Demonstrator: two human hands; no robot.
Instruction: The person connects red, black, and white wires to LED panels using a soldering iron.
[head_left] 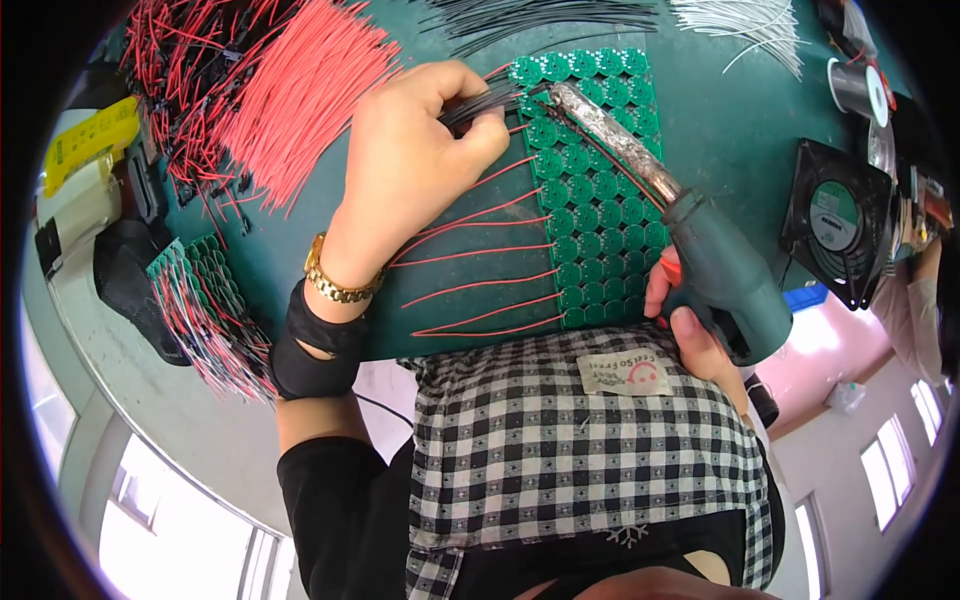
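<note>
A green panel of many small round circuit boards (605,215) lies on the table in front of me. Several thin red wires (478,254) stick out leftward from its left edge. In my left hand (415,150), thumb and fingers pinch a bundle of black wires (482,106), whose ends reach the panel's upper left corner. My right hand (690,335) is wrapped round the dark green handle of a soldering gun (728,265), partly hidden behind it. The gun's metal barrel slants up and left across the panel, its tip close to the black wire ends.
Red wires (310,95) lie heaped at upper left, beside tangled red and black wires (185,75). Black wires (550,18) and white wires (742,28) lie at the back. On the right stand a solder spool (850,88) and a fan (838,222). Wired boards (205,300) sit left.
</note>
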